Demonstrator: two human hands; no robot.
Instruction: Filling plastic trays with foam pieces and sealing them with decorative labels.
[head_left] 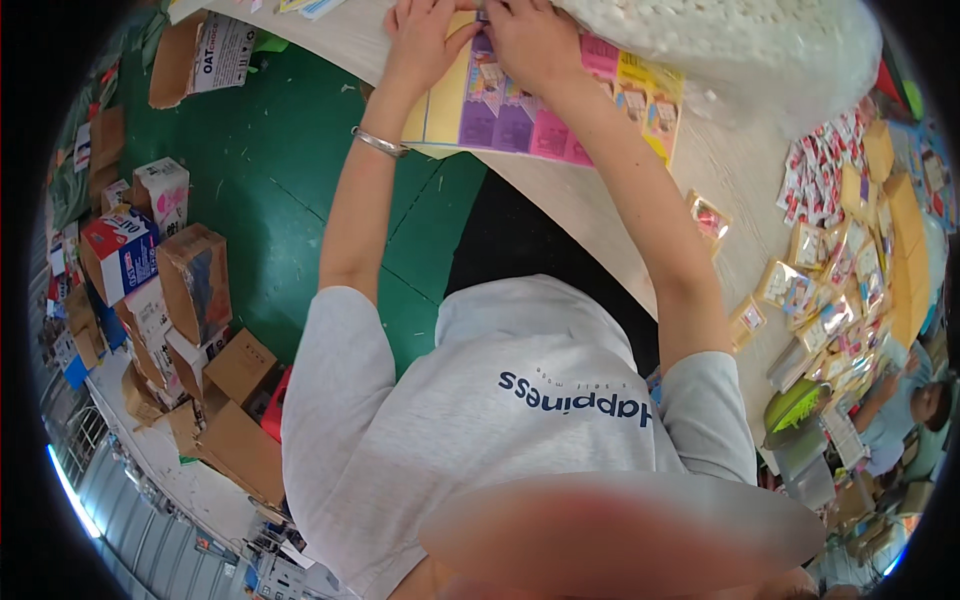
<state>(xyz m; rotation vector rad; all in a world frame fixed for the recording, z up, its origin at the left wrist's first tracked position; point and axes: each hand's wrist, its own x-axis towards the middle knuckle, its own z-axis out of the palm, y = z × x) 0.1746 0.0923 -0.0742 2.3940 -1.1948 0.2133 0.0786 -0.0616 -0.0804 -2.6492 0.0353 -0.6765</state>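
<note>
A printed sheet (513, 136) with purple, pink and yellow panels and a cream strip lies at the table's near edge, a little over it. My left hand (425, 42) is on its far left part, fingers bent and thumb reaching toward the purple panels. Close beside it, my right hand (530, 45) bends its fingers over the purple part. Both hands look closed on the sheet where they meet, but the top of the picture cuts off some fingertips. A silver bangle (380, 142) circles my left wrist.
A clear plastic bag (740, 45) of white pieces lies beyond my right forearm. Rightward on the table (640, 215) are red-and-white sachets (822, 165), several wrapped packs (825, 275) and a green basket (797, 408). Cardboard boxes (193, 285) stack at left on the green floor (300, 170). Another person (890, 425) sits at far right.
</note>
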